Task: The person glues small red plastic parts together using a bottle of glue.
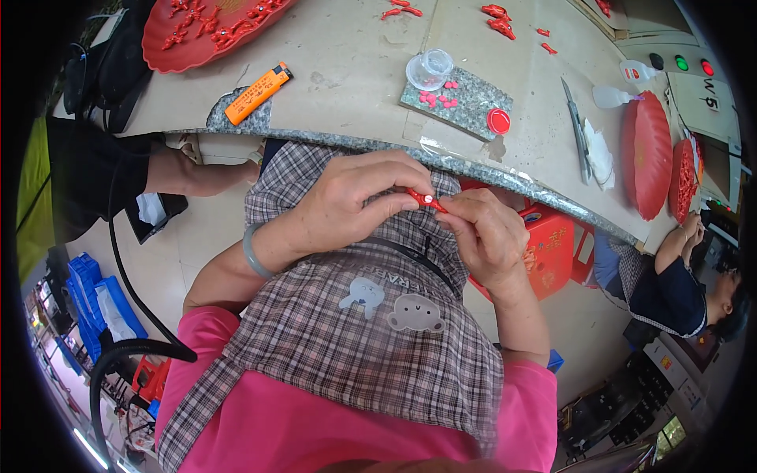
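1. We pinch a small red piece between the fingertips of both hands, just above our lap.
2. Our left hand closes on the piece from the left, thumb and forefinger pressed onto its end.
3. Our right hand closes on it from the right, fingers curled and thumb against the piece.
4. A grey-green bangle sits on our left wrist.
5. Below the hands lies a checked apron with two cartoon patches, worn over a pink shirt.
6. Ahead of the hands runs the curved edge of a table.
7. On the table, straight ahead, lies a stone tile carrying small pink bits, a clear cup and a red cap.
8. To the left a second tile carries an orange lighter; beyond it stands a red tray with red pieces on it.
9. To the right lie tweezers, two white squeeze bottles and red oval plates.
10. Under the table, just right of our right hand, stands a red stool.
11. Another person's arm in a black sleeve reaches in at the left; a second person sits at the right.
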The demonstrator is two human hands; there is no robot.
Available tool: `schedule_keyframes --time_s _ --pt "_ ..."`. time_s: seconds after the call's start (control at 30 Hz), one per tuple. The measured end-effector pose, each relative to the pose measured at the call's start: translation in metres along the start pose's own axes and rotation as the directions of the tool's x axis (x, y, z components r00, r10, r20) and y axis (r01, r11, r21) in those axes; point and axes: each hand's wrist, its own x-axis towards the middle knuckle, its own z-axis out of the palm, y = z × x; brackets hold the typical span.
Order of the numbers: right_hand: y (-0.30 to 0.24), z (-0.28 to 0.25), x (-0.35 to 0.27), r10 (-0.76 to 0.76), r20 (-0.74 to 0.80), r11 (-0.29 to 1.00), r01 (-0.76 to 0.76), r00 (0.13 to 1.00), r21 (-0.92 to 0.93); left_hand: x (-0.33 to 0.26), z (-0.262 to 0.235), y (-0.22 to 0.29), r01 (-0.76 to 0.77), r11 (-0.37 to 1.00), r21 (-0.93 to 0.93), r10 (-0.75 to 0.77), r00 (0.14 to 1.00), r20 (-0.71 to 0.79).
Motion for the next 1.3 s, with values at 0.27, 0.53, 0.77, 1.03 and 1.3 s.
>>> schedule_keyframes --time_s 0.27,0.53,0.77,1.03,1.3 --pt "0.009 0.018 -0.015 0.1 -0.106 0.97 -0.073 0.989 0.231 -0.004 0.003 -0.001 -0.134 0.983 0.123 0.138 0.99 -0.027" --pt "0.022 0.01 -0.016 -0.314 -0.038 0.949 0.314 0.949 0.008 -0.005 -0.001 -0.001 0.001 0.997 -0.074 0.005 0.997 0.073" --pt "0.014 0.02 -0.017 -0.172 -0.13 0.979 0.184 0.976 0.085 -0.009 0.004 0.0 -0.039 0.999 0.007 0.039 0.999 0.012" --pt "0.006 0.034 -0.029 0.197 -0.146 0.907 -0.123 0.969 0.402 -0.008 0.006 -0.003 -0.217 0.969 0.122 0.222 0.975 -0.029" --pt "0.019 0.03 -0.023 -0.1 -0.206 0.984 0.127 0.973 0.123 -0.01 0.007 -0.003 -0.183 0.977 0.111 0.188 0.982 -0.035"
